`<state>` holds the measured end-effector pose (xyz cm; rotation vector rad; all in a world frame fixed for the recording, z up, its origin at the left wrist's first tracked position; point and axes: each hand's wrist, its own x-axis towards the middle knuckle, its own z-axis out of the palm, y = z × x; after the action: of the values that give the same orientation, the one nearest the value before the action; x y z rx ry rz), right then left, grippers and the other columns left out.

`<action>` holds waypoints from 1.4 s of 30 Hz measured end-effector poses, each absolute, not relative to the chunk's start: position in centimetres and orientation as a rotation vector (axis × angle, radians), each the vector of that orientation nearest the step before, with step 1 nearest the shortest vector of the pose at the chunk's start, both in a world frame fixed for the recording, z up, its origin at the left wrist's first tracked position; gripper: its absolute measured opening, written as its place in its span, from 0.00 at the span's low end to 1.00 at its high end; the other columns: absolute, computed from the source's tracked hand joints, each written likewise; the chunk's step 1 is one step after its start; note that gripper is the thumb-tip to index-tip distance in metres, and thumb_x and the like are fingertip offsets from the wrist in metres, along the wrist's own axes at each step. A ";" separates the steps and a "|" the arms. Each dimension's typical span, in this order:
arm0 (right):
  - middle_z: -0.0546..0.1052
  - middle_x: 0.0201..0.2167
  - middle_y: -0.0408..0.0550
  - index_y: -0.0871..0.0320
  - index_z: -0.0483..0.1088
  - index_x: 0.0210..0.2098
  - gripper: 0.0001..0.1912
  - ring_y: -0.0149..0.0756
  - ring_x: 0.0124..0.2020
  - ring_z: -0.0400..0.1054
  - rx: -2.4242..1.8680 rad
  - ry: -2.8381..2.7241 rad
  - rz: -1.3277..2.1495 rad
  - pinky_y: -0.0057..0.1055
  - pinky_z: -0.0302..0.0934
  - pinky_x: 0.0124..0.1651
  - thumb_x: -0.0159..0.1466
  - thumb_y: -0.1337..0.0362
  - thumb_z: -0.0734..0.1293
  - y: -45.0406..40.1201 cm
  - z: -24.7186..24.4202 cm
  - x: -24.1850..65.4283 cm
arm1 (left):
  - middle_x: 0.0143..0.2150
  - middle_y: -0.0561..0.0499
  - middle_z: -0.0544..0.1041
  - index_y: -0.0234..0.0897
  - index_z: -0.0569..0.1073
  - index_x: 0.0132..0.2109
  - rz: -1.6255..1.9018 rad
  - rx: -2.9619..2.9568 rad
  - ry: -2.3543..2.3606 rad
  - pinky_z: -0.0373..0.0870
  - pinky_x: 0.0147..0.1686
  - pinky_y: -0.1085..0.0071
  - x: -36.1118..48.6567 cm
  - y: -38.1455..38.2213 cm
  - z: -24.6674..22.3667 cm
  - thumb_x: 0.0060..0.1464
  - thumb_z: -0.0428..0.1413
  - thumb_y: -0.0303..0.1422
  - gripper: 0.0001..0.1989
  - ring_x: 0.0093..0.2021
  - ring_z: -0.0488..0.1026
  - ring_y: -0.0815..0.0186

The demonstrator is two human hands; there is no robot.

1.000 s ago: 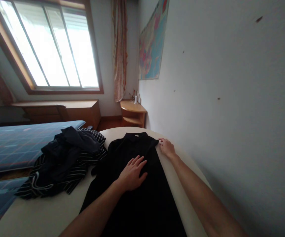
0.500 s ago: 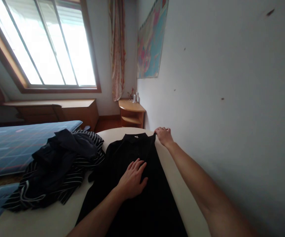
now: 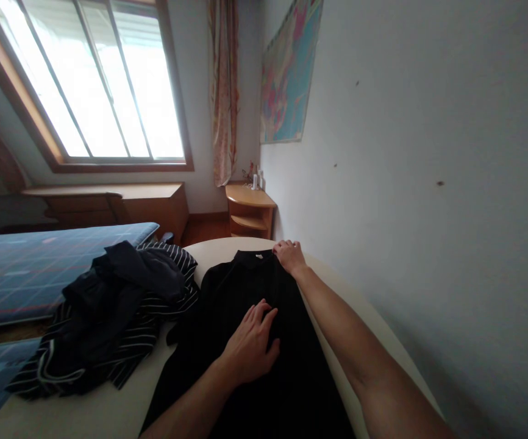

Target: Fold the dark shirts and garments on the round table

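A black garment (image 3: 227,299) lies spread on the cream table (image 3: 99,411), its collar at the far end with a small white label. My left hand (image 3: 252,344) rests on the middle of the garment, fingers spread and palm down. At the collar's right side, my right hand (image 3: 290,256) is closed on the fabric near the shoulder. Left of the garment, a heap of dark clothing (image 3: 127,280) lies over black cloth with white stripes (image 3: 136,329).
Blue checked mattress (image 3: 30,274) stands beside the table on the left. The white wall (image 3: 405,244) runs close along the right. Beyond the table are a wooden corner shelf (image 3: 250,196) and a low wooden desk (image 3: 154,191) beneath the window.
My right hand has moved left toward the collar, bringing the pinched shoulder fabric inward. My left hand stays on the garment, slightly nearer to me. The view has shifted a little.
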<state>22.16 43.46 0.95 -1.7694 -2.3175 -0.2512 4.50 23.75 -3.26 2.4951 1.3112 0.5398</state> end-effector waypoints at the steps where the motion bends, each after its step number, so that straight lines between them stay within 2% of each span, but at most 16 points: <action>1: 0.74 0.53 0.56 0.53 0.74 0.48 0.18 0.46 0.55 0.62 -1.788 -2.299 -0.226 0.45 0.47 0.59 0.71 0.64 0.53 43.6 0.7 22.4 | 0.66 0.38 0.61 0.32 0.60 0.65 0.532 2.494 1.311 0.49 0.70 0.55 4.5 23.8 -3.2 0.57 0.51 0.35 0.30 0.71 0.51 0.53; 6: 0.75 0.54 0.53 0.52 0.73 0.51 0.21 0.45 0.54 0.66 -1.939 -2.185 -0.071 0.45 0.54 0.55 0.70 0.69 0.52 44.3 -0.5 24.7 | 0.70 0.40 0.56 0.34 0.60 0.66 0.493 2.514 1.322 0.47 0.70 0.53 4.6 23.9 -3.1 0.57 0.51 0.35 0.31 0.72 0.47 0.54; 11: 0.74 0.55 0.47 0.49 0.74 0.49 0.18 0.44 0.54 0.67 -1.985 -2.179 0.069 0.43 0.59 0.52 0.69 0.64 0.55 44.9 -1.2 26.1 | 0.72 0.45 0.53 0.40 0.58 0.68 0.449 2.525 1.307 0.47 0.69 0.51 4.6 23.9 -3.0 0.58 0.50 0.36 0.32 0.72 0.45 0.54; 18: 0.73 0.53 0.54 0.52 0.71 0.52 0.18 0.42 0.49 0.70 -1.960 -2.078 -0.006 0.39 0.60 0.52 0.72 0.60 0.53 44.2 -1.0 24.8 | 0.72 0.44 0.54 0.34 0.58 0.68 0.448 2.533 1.327 0.46 0.70 0.54 4.6 23.9 -3.4 0.58 0.49 0.36 0.31 0.73 0.44 0.56; 23: 0.72 0.52 0.53 0.53 0.72 0.51 0.15 0.42 0.50 0.68 -1.929 -2.061 -0.030 0.34 0.60 0.51 0.70 0.61 0.58 43.5 -2.3 23.5 | 0.73 0.43 0.52 0.34 0.59 0.67 0.481 2.517 1.302 0.47 0.70 0.53 4.6 23.9 -3.4 0.57 0.50 0.35 0.31 0.73 0.44 0.55; 26: 0.71 0.54 0.54 0.54 0.69 0.54 0.16 0.41 0.51 0.67 -1.932 -2.020 -0.036 0.32 0.59 0.52 0.71 0.63 0.57 43.2 -2.5 23.3 | 0.73 0.45 0.51 0.34 0.59 0.67 0.464 2.528 1.297 0.46 0.70 0.55 4.6 23.9 -3.2 0.57 0.50 0.35 0.31 0.73 0.44 0.56; 31: 0.71 0.55 0.55 0.56 0.70 0.53 0.19 0.41 0.54 0.65 -1.871 -1.978 -0.089 0.34 0.56 0.57 0.71 0.68 0.52 41.7 -1.7 23.1 | 0.73 0.45 0.52 0.35 0.59 0.67 0.453 2.535 1.335 0.44 0.70 0.52 4.6 23.9 -3.4 0.57 0.50 0.36 0.32 0.73 0.41 0.54; 34: 0.69 0.60 0.55 0.58 0.67 0.58 0.22 0.43 0.59 0.62 -1.817 -2.092 0.025 0.37 0.52 0.62 0.72 0.61 0.52 40.4 -2.4 22.4 | 0.73 0.46 0.52 0.36 0.59 0.67 0.431 2.531 1.376 0.43 0.69 0.48 4.7 23.8 -3.4 0.56 0.51 0.37 0.32 0.73 0.39 0.51; 38: 0.53 0.71 0.54 0.60 0.52 0.69 0.33 0.47 0.70 0.45 -1.830 -2.214 0.290 0.48 0.38 0.69 0.71 0.48 0.49 39.2 -3.9 21.5 | 0.72 0.45 0.53 0.36 0.59 0.67 0.408 2.542 1.393 0.42 0.69 0.49 4.8 23.8 -3.4 0.57 0.50 0.38 0.32 0.73 0.41 0.51; 40: 0.49 0.72 0.52 0.59 0.50 0.70 0.34 0.48 0.72 0.41 -1.844 -2.177 0.352 0.51 0.33 0.70 0.72 0.47 0.47 38.6 -4.0 21.2 | 0.73 0.45 0.52 0.36 0.59 0.67 0.406 2.548 1.404 0.42 0.70 0.50 4.8 23.8 -3.4 0.57 0.50 0.38 0.32 0.73 0.41 0.52; 42: 0.52 0.71 0.54 0.62 0.52 0.69 0.34 0.48 0.71 0.43 -1.834 -2.118 0.342 0.50 0.34 0.70 0.72 0.49 0.46 37.7 -3.6 20.9 | 0.73 0.45 0.52 0.35 0.59 0.67 0.403 2.553 1.411 0.42 0.70 0.51 4.8 23.7 -3.4 0.57 0.50 0.39 0.32 0.73 0.41 0.52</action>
<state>20.87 37.66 -3.64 -1.8335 -2.1183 0.3416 4.80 23.74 -3.37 2.5528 1.4108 0.4029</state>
